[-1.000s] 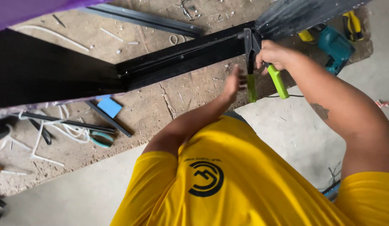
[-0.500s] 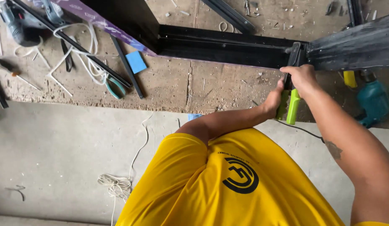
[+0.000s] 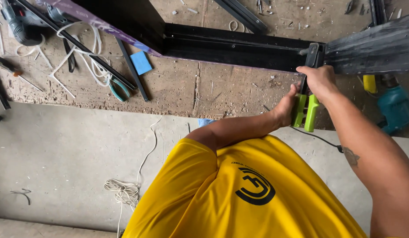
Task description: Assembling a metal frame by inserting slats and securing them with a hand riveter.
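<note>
Head view: both hands, left (image 3: 286, 107) and right (image 3: 320, 80), squeeze the green-handled tool (image 3: 305, 110) clamped on the black frame (image 3: 233, 46). Each grip is wrapped tight on a handle. Uneven pressure could likely slip the tool off.

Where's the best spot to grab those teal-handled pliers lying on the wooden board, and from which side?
Grip the pliers by the two teal handles, coming from the board's near edge. The handles splay toward that edge and lie on bare wood, while the head end points up under the black bar and into the white cord, so it is crowded. Both hands are busy with the green-handled tool.
</note>
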